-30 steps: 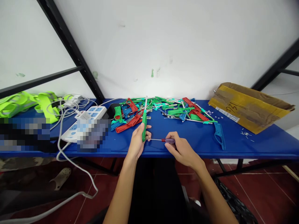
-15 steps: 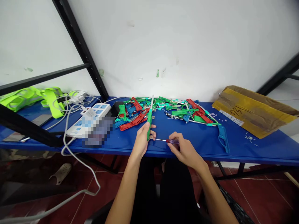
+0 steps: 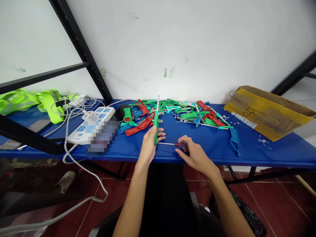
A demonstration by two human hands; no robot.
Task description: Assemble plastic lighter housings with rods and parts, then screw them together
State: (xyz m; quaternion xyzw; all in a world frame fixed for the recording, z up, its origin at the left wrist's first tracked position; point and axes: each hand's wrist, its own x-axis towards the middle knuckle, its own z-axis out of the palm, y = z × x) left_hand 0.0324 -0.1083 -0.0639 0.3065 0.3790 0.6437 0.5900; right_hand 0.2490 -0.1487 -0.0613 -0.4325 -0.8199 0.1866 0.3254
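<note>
My left hand (image 3: 149,142) is closed round the green plastic handle of a green-handled rod (image 3: 156,126), whose thin silver end points up and away. A screwdriver (image 3: 181,144) with a clear purple handle and red collar is pinched in my right hand (image 3: 195,153). Its thin shaft runs level to the left, and the tip meets the lower part of the green handle. Whether the tip sits in a screw is too small to tell. Behind my hands lies a pile of similar rods (image 3: 195,115) with red, green and blue handles.
A white power strip (image 3: 84,128) with cables stands at the left, beside a pixelated object (image 3: 103,136). Further left lie neon yellow straps (image 3: 51,105). A taped cardboard box (image 3: 266,113) and small white bits (image 3: 263,141) are at the right. Black shelf posts (image 3: 81,49) frame the blue table.
My left hand's fingers have spread a little from the handle. My right fingers have shifted on the screwdriver handle, while its tip stays at the green handle. The view has tilted slightly.
</note>
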